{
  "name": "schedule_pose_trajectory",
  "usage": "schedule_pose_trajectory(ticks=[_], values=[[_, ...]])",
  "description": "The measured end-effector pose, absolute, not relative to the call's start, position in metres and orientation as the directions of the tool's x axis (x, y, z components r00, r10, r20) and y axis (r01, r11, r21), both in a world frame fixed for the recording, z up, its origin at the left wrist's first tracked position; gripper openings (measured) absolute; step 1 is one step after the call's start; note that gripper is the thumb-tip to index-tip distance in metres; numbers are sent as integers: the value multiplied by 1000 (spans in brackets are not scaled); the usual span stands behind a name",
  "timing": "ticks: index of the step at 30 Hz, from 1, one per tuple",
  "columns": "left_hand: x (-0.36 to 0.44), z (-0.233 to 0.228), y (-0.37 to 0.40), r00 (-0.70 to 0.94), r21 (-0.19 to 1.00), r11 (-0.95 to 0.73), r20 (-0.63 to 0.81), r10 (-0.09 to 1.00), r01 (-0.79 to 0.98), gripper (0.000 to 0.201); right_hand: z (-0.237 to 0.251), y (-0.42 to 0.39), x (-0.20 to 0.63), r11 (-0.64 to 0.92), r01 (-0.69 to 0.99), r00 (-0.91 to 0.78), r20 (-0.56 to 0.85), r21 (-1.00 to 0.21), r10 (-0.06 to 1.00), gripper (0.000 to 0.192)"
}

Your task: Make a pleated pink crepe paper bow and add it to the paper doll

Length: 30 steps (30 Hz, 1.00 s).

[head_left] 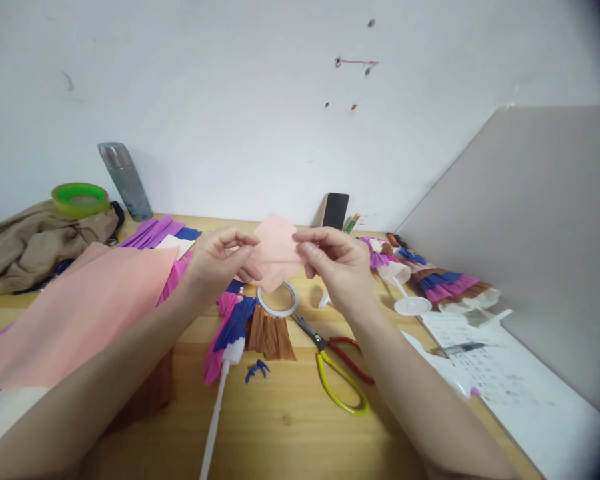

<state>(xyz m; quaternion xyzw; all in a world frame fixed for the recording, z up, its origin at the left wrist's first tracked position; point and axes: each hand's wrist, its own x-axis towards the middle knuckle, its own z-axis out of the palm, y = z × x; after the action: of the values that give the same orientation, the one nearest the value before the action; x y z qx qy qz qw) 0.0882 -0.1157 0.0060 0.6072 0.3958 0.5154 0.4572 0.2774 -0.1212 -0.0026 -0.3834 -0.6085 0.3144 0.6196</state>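
Note:
A small piece of pink crepe paper (279, 237) is held up between my hands, above the table. My left hand (220, 257) pinches its left edge between thumb and fingers. On the opposite edge, my right hand (336, 260) grips it the same way. Below the paper lies a roll of white tape (294, 308), partly hidden. Scissors (343, 373) with one yellow and one red handle rest under my right wrist. Near my left hand, a white stick (214, 420) carries blue and magenta crepe paper (240, 321), with a brown pleated strip (270, 339) beside it.
A large pink crepe sheet (80, 307) covers other coloured sheets at left. Behind stand a flask (127, 183), green tape (80, 200) on brown cloth (25, 240), and a phone (335, 211). At right are paper-dressed figures (443, 283), a pen (463, 349) and a written sheet (520, 393).

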Motion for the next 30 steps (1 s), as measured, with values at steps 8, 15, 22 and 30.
schedule_pose_trajectory(ticks=[8,15,22,30], values=[[87,10,-119,123,952,-307,304,945,9,17,-3,-120,280,633,119,27,639,-765,768,13],[87,3,-116,63,865,-494,490,869,88,13,-2,-121,282,685,156,19,696,-711,718,9],[86,-1,-113,71,766,-614,613,787,192,13,1,-117,286,565,49,45,567,-823,822,4],[86,-3,-111,100,706,-673,670,736,219,13,-1,-116,288,600,225,-50,605,-768,794,5]])
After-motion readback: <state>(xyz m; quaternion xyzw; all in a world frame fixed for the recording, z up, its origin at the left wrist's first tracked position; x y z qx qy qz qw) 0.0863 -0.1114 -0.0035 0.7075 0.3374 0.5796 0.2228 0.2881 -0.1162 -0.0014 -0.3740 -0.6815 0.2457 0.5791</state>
